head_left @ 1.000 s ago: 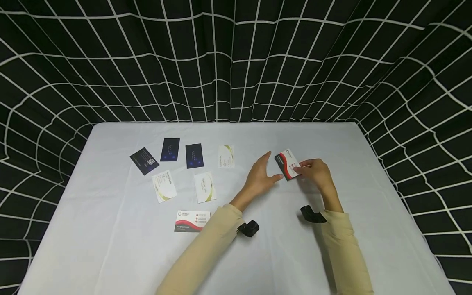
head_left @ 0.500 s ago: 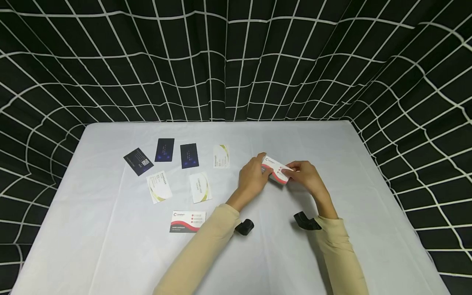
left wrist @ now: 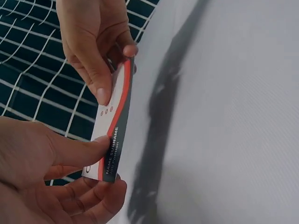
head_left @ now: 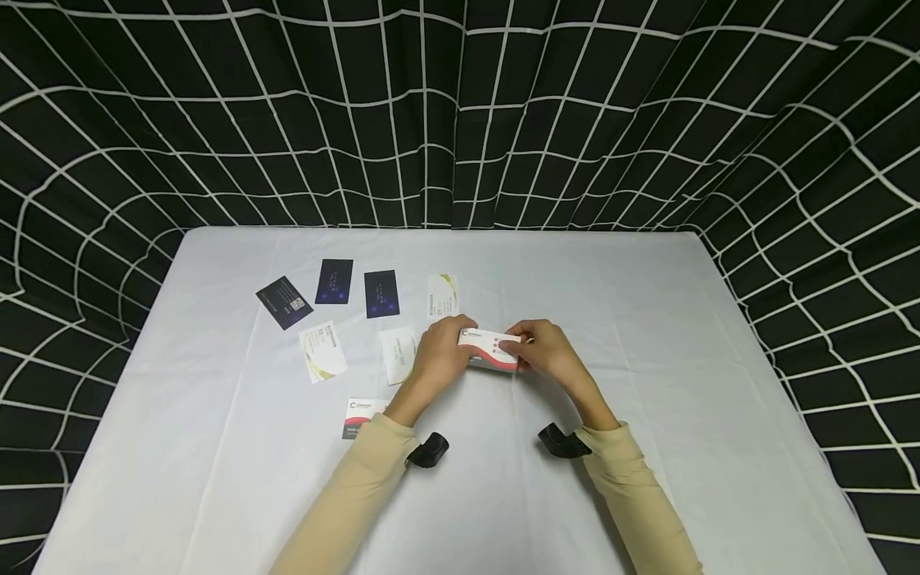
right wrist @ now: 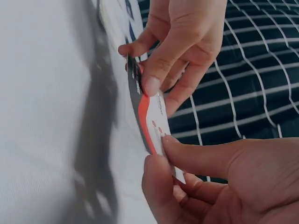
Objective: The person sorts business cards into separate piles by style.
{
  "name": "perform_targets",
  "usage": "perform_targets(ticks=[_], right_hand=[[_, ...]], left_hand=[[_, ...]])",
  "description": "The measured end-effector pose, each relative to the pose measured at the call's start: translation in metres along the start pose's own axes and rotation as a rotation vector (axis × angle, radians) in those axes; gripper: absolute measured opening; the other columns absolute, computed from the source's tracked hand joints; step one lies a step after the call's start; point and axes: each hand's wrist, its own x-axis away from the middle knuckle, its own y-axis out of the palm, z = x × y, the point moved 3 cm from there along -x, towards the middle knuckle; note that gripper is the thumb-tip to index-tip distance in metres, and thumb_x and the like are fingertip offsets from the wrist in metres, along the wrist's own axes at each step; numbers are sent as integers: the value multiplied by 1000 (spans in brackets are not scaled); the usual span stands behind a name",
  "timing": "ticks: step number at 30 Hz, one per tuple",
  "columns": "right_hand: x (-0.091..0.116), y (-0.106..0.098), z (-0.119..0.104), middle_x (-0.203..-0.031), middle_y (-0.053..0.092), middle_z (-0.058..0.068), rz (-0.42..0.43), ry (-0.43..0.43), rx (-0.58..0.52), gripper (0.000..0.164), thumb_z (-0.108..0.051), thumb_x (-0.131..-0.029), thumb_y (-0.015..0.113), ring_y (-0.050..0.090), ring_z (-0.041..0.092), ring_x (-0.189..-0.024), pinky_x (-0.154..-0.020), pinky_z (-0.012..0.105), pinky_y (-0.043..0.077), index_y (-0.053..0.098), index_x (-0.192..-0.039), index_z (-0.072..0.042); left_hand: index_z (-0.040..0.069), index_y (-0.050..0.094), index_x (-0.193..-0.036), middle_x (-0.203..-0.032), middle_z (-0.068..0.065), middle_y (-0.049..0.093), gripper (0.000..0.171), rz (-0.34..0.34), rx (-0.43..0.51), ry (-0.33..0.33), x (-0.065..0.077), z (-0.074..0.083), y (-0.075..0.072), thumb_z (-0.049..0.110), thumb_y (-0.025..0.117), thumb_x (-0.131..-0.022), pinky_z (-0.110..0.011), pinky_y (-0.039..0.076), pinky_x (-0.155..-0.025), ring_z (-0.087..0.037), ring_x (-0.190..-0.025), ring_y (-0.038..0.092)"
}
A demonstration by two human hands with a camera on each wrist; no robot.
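A business card [head_left: 489, 348], white with a red wave and a grey band, is held between both hands above the table. My left hand [head_left: 442, 351] pinches one end, its thumb on the printed face and its fingers behind. At the other end my right hand [head_left: 548, 350] pinches the card in the same way. In the left wrist view the card [left wrist: 122, 105] looks slightly bent, and "NAME SURNAME" can be read on its grey band. The right wrist view shows both thumbs on the face of the card [right wrist: 145, 116].
Left of the hands lie dark blue cards [head_left: 382, 294], a black card with a QR code [head_left: 284, 303], and white cards with yellow-green curves [head_left: 323, 351]. The left forearm partly covers another red-wave card [head_left: 359, 417]. Behind the white-covered table [head_left: 647, 319] hangs a black grid curtain [head_left: 575, 120].
The right hand has brought the red-wave card leftward and turned it level. My left hand, open beside it a second ago, now grips its left end. Both hands have shifted left.
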Motion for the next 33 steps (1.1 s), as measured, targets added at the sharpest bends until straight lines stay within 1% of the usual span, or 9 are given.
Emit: perform_targets(ticks=[1,3,9,13,18,22,25,28,33], right_hand=[[0,5,-2,-77,63,9,-4,-11,-2,22,-13,-91,69,59,11,-55,-55,27,50,68,-104,5],[0,14,-8,-75,63,9,-17,-38,-8,22,-13,-91,69,59,12,-54,-54,28,50,68,-104,5],[3,46,-26,-70,62,6,-47,-89,-5,20,-14,-90,71,62,16,-54,-52,26,48,68,-103,1],[5,68,-35,-63,62,5,-34,-116,5,18,-14,-88,74,59,16,-50,-49,24,41,69,-100,-2],[9,93,-47,-53,56,2,-27,-173,20,16,-13,-86,76,50,9,-43,-47,23,35,70,-98,-4],[14,109,-57,-51,53,-3,-55,-205,24,16,-12,-85,76,48,7,-42,-46,21,35,70,-98,-4],[16,120,-61,-51,52,-4,-75,-207,28,16,-12,-85,76,47,6,-43,-46,20,34,70,-97,-5],[17,129,-65,-57,53,-5,-74,-219,49,15,-13,-83,78,45,5,-48,-48,20,35,71,-96,-7],[19,141,-69,-65,54,-6,-65,-252,104,15,-14,-81,79,44,5,-54,-52,21,37,71,-93,-9]], left_hand=[[2,69,-113,-108,-15,69,36,9,8,-2,3,-3,-3,7,79,-79,-42,49,-82,-29,-98,63],[1,69,-113,-107,-15,68,37,25,9,-6,12,-10,-10,5,79,-78,-44,48,-85,-30,-99,62],[0,68,-115,-103,-16,67,37,76,-25,-12,38,-25,-34,3,78,-79,-45,48,-82,-32,-95,63],[-2,68,-115,-104,-16,64,38,100,-31,-64,54,-37,-47,3,78,-79,-42,48,-77,-29,-89,60],[-5,68,-114,-101,-16,59,38,143,-36,-122,75,-53,-63,1,80,-78,-34,41,-68,-22,-77,50],[-7,69,-111,-96,-15,60,37,162,-46,-142,90,-63,-72,-1,80,-76,-32,38,-63,-20,-72,48],[-7,69,-109,-93,-15,60,37,180,-55,-151,98,-66,-78,-3,80,-75,-32,37,-62,-21,-70,48],[-8,69,-108,-91,-15,60,36,201,-68,-157,106,-70,-82,-5,79,-74,-33,37,-61,-21,-70,49],[-7,70,-106,-87,-13,59,36,217,-102,-171,117,-76,-84,-5,81,-72,-34,38,-62,-21,-72,50]])
